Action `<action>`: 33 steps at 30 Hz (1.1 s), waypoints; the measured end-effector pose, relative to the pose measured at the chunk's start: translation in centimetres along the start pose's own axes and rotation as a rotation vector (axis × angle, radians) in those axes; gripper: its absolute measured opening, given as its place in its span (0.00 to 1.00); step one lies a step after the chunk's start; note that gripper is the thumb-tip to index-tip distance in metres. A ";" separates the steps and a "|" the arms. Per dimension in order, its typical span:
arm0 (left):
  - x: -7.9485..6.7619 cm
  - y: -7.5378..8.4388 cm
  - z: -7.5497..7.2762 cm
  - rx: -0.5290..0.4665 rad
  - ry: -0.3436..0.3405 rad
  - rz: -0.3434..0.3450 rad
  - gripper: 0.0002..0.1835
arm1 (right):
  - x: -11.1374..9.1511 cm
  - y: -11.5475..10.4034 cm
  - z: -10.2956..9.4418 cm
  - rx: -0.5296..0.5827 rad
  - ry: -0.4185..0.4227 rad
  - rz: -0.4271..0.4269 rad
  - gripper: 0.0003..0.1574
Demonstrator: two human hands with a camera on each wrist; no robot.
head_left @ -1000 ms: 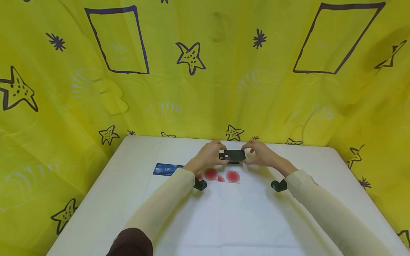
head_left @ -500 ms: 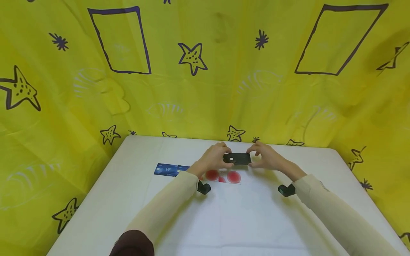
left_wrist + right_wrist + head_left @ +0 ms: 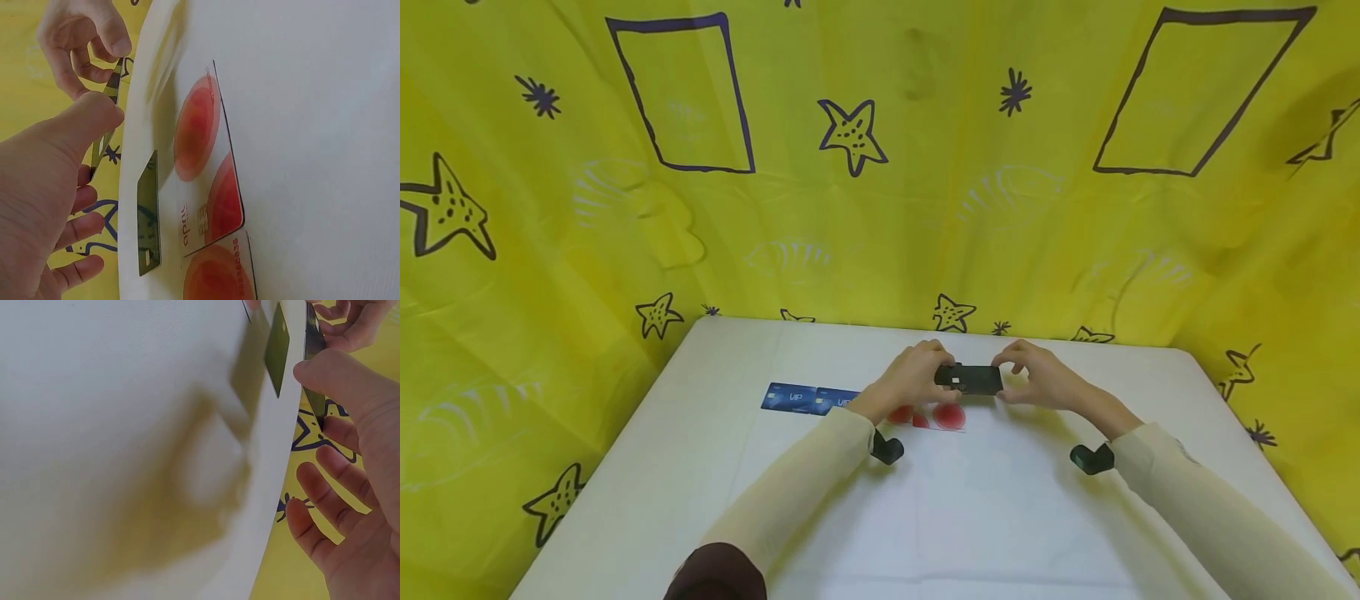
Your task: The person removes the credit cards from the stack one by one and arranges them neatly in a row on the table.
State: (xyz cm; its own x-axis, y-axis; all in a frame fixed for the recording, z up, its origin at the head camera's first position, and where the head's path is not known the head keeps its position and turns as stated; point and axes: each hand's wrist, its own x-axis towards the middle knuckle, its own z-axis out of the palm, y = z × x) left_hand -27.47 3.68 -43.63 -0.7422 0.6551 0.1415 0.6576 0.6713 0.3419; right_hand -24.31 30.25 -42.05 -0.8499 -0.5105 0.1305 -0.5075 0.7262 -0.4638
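Observation:
Both hands hold a black bank card point(image 3: 979, 381) between them, raised over the far part of the white table. My left hand point(image 3: 917, 372) pinches its left end between thumb and fingers. The right end sits between the thumb and index finger of my right hand point(image 3: 1036, 377); the other fingers of that hand spread out in the right wrist view. Below the held card, a second dark card point(image 3: 148, 215) lies flat on the table. Beside it lie white cards with red circles point(image 3: 199, 134), partly covered by my left hand in the head view.
Left of my left hand, two blue VIP cards point(image 3: 790, 398) lie side by side. The white table point(image 3: 985, 508) ends at a yellow curtain point(image 3: 910, 217) with drawn stars, which hangs close behind its far edge. Dark wrist devices point(image 3: 1092, 459) hang under both wrists.
Both hands have moved to the right and slightly nearer with the black card held between them. More of the second blue card now shows.

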 end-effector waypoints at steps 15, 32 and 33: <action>0.4 1.8 1.1 0.043 -0.004 0.043 0.25 | -2.7 0.6 -0.1 -0.018 0.053 -0.024 0.24; 0.3 2.6 2.0 0.081 -0.021 0.083 0.26 | -4.4 1.2 0.4 -0.006 0.039 0.016 0.26; 0.2 2.6 2.1 0.082 -0.021 0.085 0.26 | -4.5 1.1 0.5 -0.005 0.039 0.017 0.26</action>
State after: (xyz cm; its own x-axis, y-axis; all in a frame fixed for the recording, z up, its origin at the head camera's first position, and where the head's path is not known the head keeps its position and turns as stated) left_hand -25.63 6.33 -44.60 -0.6812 0.7173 0.1466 0.7269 0.6386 0.2526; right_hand -20.97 33.19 -43.57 -0.8634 -0.4797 0.1567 -0.4933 0.7372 -0.4617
